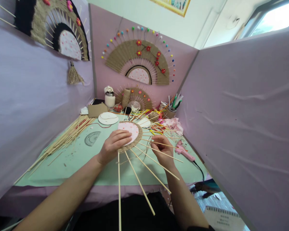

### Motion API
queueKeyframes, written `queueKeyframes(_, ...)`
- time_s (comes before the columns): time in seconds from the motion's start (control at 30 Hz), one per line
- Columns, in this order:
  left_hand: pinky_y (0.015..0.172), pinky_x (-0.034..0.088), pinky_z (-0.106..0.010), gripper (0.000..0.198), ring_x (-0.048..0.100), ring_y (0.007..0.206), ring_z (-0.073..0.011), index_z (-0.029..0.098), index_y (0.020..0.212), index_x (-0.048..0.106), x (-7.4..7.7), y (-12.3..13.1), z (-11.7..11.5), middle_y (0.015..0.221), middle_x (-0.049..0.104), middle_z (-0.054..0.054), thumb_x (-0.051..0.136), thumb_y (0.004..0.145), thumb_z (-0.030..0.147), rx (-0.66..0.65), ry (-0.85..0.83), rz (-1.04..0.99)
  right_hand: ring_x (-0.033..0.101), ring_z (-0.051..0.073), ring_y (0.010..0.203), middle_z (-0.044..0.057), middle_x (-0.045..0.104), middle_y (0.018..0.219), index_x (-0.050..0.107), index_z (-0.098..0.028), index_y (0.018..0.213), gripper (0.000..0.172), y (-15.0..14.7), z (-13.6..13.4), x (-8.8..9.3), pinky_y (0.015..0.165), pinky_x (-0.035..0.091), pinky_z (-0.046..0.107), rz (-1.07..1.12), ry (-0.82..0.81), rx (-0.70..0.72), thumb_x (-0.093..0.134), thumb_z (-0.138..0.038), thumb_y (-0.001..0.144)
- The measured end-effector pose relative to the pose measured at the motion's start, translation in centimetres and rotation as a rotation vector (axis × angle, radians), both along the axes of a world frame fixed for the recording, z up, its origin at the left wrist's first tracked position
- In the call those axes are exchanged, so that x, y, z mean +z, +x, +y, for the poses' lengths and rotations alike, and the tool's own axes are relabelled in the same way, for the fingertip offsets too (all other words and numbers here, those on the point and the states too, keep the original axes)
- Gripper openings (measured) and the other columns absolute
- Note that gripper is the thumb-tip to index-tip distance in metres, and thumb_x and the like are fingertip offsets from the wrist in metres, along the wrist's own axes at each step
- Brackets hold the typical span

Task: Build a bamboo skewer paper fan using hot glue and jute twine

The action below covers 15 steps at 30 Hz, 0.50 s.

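A half-made fan has a half-disc [125,128] of white cloth with pink dots, a band of twine [139,134] round its curved edge and several thin wooden sticks [137,179] spreading outward. My left hand [114,144] grips the half-disc, fingers flat across the cloth and thumb out of sight underneath. Among the sticks at the right, my right hand [162,149] is closed in a pinch on a thin loose strand of twine [147,149]. The strand hangs below the sticks near the band. The fan's nearest sticks reach past the table's front edge, over my lap.
Loose sticks [65,138] lie in a bundle at left, near a protractor [92,138] and a white disc [108,118]. A pink glue gun [185,150] with a cord lies at right. Behind stand a bottle [109,100] and a tool pot [170,113]. Partitions enclose the table.
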<state>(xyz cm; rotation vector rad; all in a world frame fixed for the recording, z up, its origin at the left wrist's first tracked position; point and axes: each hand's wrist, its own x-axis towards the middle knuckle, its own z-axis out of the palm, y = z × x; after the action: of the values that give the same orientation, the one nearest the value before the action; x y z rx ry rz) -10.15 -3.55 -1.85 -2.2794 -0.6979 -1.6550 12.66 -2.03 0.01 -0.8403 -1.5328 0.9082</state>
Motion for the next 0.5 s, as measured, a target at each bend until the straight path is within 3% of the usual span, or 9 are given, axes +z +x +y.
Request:
queueKeyframes(0.13, 0.091, 0.049, -0.045, 0.031, 0.059, 0.112, -0.0239, 0.022, 0.119, 0.062, -0.12, -0.04, 0.07, 0.113, 0.068, -0.013, 0.055, 0.088, 0.018, 0.004, 0.001, 0.000, 0.039, 0.009, 0.049, -0.002, 0.055, 0.063, 0.061, -0.022, 0.076, 0.008, -0.01, 0.03, 0.02, 0.046, 0.031, 0.023, -0.009, 0.008, -0.009, 0.063, -0.029, 0.073)
queueKeyframes(0.5, 0.092, 0.048, -0.047, 0.038, 0.057, 0.112, -0.0251, 0.023, 0.124, 0.059, -0.23, -0.05, 0.11, 0.113, 0.067, -0.013, 0.056, 0.087, 0.015, -0.003, 0.013, 0.018, 0.037, 0.006, 0.046, -0.004, 0.053, 0.059, 0.059, -0.019, 0.076, 0.007, 0.13, 0.23, -0.23, 0.044, 0.027, 0.019, -0.005, 0.007, 0.041, 0.062, -0.025, 0.073)
